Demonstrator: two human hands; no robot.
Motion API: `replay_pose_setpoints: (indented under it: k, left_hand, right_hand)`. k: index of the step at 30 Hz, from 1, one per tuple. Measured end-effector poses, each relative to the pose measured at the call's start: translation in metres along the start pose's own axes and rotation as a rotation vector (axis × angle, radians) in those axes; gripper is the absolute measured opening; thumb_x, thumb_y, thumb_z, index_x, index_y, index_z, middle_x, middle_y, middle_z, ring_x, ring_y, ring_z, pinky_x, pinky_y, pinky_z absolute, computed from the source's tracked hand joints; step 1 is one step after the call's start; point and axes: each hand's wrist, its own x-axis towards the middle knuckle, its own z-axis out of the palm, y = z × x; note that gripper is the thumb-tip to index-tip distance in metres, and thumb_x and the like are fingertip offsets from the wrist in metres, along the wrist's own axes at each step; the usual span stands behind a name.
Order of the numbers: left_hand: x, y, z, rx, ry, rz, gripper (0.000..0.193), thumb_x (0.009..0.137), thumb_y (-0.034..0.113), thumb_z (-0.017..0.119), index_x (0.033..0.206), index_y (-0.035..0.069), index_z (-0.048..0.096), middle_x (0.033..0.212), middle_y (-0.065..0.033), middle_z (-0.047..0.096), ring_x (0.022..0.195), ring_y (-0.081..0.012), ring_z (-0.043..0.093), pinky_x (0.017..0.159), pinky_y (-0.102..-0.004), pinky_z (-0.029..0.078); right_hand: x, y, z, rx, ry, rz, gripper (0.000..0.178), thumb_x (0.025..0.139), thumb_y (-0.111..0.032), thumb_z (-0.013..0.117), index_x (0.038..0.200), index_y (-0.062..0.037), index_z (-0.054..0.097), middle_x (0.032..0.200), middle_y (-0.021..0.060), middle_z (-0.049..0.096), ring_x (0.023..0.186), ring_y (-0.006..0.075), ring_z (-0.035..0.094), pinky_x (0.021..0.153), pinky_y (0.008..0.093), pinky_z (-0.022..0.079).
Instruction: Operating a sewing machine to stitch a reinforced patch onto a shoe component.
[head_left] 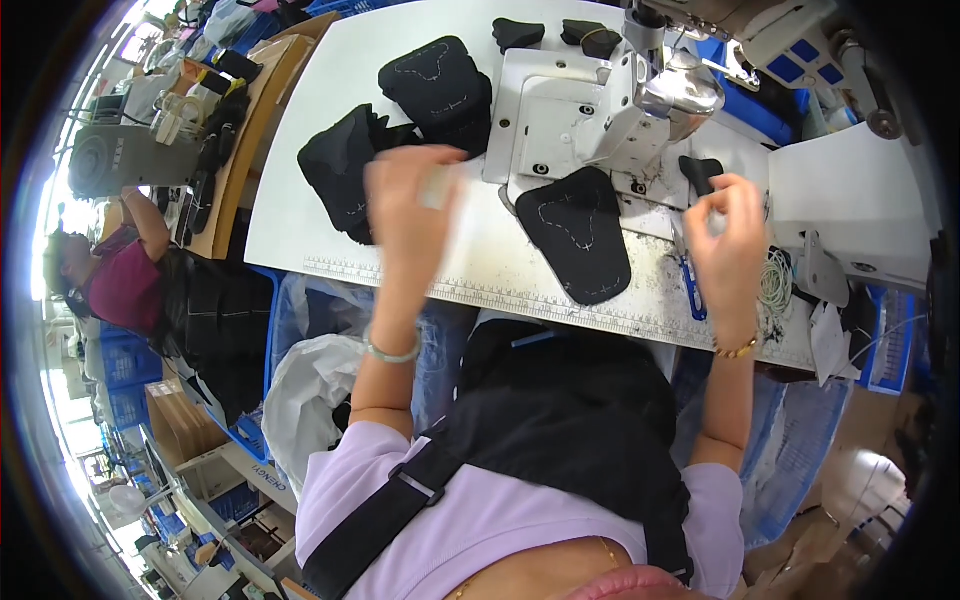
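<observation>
A black fabric panel point(578, 235) with white chalk marks lies before the sewing machine, between my hands. My left hand point(412, 200), blurred by motion, is raised over the front right side of a stack of black panels point(340, 165); its grip cannot be made out. My right hand point(730, 235) is at the right of the machine bed, fingers curled at the end of a small black fabric piece point(699, 170), which they seem to pinch. Blue-handled thread snips point(692, 288) lie beside that hand. A second stack of marked panels point(437, 85) lies farther back.
The sewing machine head point(665, 90) overhangs its white bed plate point(540, 130). Two small black pieces point(518, 34) lie behind it. A ruler strip point(480, 295) runs along the table's front edge. Pale cord point(775, 285) lies at the right. Another person point(125, 275) sits at the left.
</observation>
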Motion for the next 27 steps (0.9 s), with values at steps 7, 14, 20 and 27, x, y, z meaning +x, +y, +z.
replay_pose_setpoints:
  k: [7, 14, 20, 27]
  left_hand:
    - [-0.029, 0.044, 0.055, -0.018, -0.351, 0.005, 0.040, 0.071, 0.011, 0.074, 0.107, 0.003, 0.057, 0.104, -0.0137, 0.051, 0.100, -0.0320, 0.048, 0.084, -0.0370, 0.042]
    - [-0.033, 0.040, 0.067, -0.379, -0.335, -0.099, 0.023, 0.078, 0.007, 0.069, 0.095, 0.001, 0.055, 0.098, -0.0091, 0.056, 0.088, -0.0205, 0.055, 0.077, -0.0307, 0.045]
    - [-0.019, 0.087, 0.056, -1.467, -0.331, -0.702, 0.021, 0.090, 0.010, 0.060, 0.108, 0.004, 0.053, 0.094, 0.0002, 0.059, 0.081, -0.0049, 0.054, 0.070, -0.0212, 0.046]
    - [0.008, 0.103, 0.047, -1.416, -0.377, -0.545, 0.022, 0.089, 0.012, 0.064, 0.105, -0.002, 0.062, 0.092, -0.0035, 0.065, 0.080, -0.0062, 0.058, 0.068, -0.0215, 0.049]
  right_hand:
    - [-0.052, -0.057, 0.042, 0.151, -0.124, -0.145, 0.020, 0.067, 0.002, 0.065, 0.080, -0.0003, 0.050, 0.093, 0.0115, 0.058, 0.079, 0.0255, 0.059, 0.064, 0.0333, 0.051]
    - [-0.062, -0.053, 0.051, 0.227, -0.117, -0.064, 0.018, 0.068, 0.002, 0.066, 0.079, -0.0031, 0.053, 0.103, 0.0123, 0.063, 0.084, 0.0260, 0.064, 0.065, 0.0321, 0.053]
    - [-0.032, -0.052, 0.031, 0.103, 0.078, -0.286, 0.014, 0.073, -0.002, 0.067, 0.081, -0.0025, 0.055, 0.114, 0.0115, 0.061, 0.101, 0.0279, 0.060, 0.076, 0.0319, 0.053]
    - [-0.018, -0.048, 0.007, 0.474, 0.283, -0.017, 0.032, 0.074, -0.005, 0.075, 0.099, 0.0000, 0.056, 0.097, 0.0102, 0.058, 0.084, 0.0203, 0.057, 0.072, 0.0272, 0.049]
